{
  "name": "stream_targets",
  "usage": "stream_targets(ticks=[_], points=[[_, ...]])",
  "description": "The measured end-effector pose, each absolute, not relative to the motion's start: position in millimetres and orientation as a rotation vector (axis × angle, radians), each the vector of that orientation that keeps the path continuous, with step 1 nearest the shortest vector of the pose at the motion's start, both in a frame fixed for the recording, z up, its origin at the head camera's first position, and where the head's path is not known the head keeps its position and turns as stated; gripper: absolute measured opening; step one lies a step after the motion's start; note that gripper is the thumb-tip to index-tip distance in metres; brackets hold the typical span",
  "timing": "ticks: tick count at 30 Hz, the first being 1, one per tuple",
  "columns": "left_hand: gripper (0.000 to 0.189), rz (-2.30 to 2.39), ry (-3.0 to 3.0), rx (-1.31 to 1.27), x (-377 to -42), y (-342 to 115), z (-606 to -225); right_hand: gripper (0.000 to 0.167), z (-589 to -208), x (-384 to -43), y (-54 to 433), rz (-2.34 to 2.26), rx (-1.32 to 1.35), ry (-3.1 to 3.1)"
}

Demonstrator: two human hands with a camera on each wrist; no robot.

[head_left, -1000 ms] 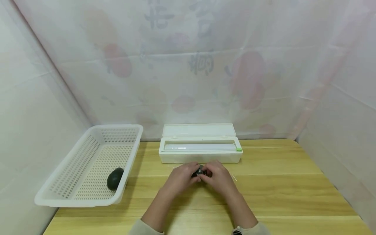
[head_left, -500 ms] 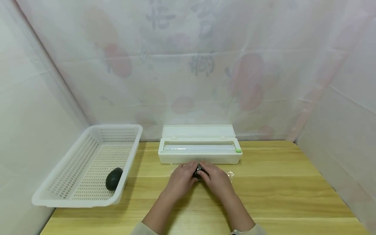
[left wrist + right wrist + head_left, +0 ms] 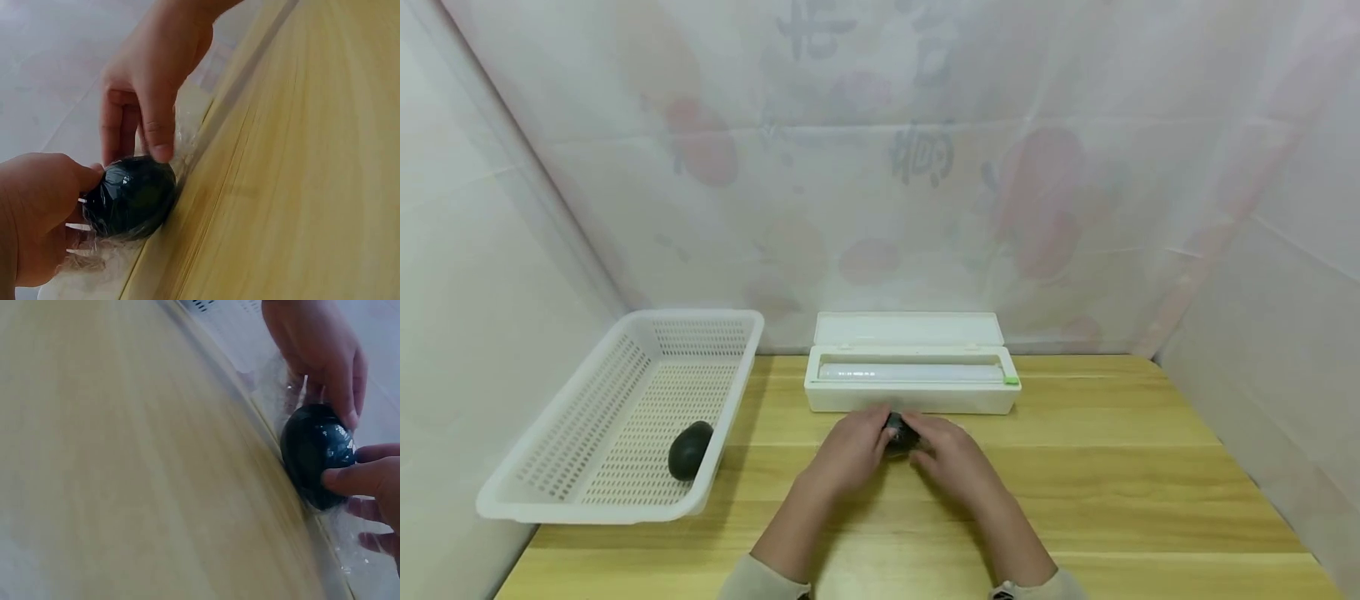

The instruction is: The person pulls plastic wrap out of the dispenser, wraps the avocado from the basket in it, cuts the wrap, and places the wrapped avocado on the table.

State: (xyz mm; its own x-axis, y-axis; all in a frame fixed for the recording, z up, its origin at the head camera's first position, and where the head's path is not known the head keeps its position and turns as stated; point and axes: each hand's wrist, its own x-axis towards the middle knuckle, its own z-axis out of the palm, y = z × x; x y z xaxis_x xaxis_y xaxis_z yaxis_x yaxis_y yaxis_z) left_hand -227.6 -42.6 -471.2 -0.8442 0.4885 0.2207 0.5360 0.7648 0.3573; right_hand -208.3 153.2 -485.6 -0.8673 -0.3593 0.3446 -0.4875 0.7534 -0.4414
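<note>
Sleeves (image 3: 760, 581) are located nearest, at 5 and 7 o'clock from the wrapped item (image 3: 901, 435), a dark oval body in clear, crinkled film (image 3: 94, 259). The wrapped item is held over the middle of the tabletop (image 3: 1112, 483); whether its underside is supported cannot be told. Its 9 o'clock side is gripped between thumb and fingers by the left hand (image 3: 850, 450); its 3 o'clock side is gripped likewise by the right hand (image 3: 957, 460). A light, firm body is presumed, slippery where the film is drawn smooth and liable to marking if squeezed. Hold should be taken at the broad flanks, with loose film pinned under the fingers. At 9 o'clock, a second dark item (image 3: 688, 452) is contained in a white basket (image 3: 587, 512). At 12 o'clock, just beyond, a white dispenser (image 3: 912, 399) is placed, its lid (image 3: 910, 328) raised, a roll (image 3: 910, 372) exposed. Farthest, a patterned curtain (image 3: 880, 183) is hung.
</note>
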Motion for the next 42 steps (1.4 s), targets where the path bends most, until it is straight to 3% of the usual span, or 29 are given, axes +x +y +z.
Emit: stream_targets(ticks=[8, 17, 23, 29, 35, 42], points=[[0.065, -0.580, -2.873, -0.848, -225, -41, -470, 0.043, -486, -211, 154, 0.769, 0.596, -2.557], [0.062, -0.655, -2.942, -0.780, -224, -44, -469, 0.059, -485, -216, 166, 0.870, 0.572, -2.685], [0.058, -0.625, -3.021, -0.754, -220, -42, -468, 0.037, -486, -215, 167, 0.969, 0.529, -2.705], [0.052, -0.627, -3.056, -0.713, -219, -39, -469, 0.035, -482, -212, 167, 1.262, 0.338, -2.734], [0.051, -0.693, -3.074, -0.685, -218, -37, -468, 0.015, -483, -215, 165, 1.408, 0.160, -2.613], [0.056, -0.883, -3.044, -0.593, -218, -33, -468, 0.009, -485, -214, 151, 1.056, 0.340, -2.361]])
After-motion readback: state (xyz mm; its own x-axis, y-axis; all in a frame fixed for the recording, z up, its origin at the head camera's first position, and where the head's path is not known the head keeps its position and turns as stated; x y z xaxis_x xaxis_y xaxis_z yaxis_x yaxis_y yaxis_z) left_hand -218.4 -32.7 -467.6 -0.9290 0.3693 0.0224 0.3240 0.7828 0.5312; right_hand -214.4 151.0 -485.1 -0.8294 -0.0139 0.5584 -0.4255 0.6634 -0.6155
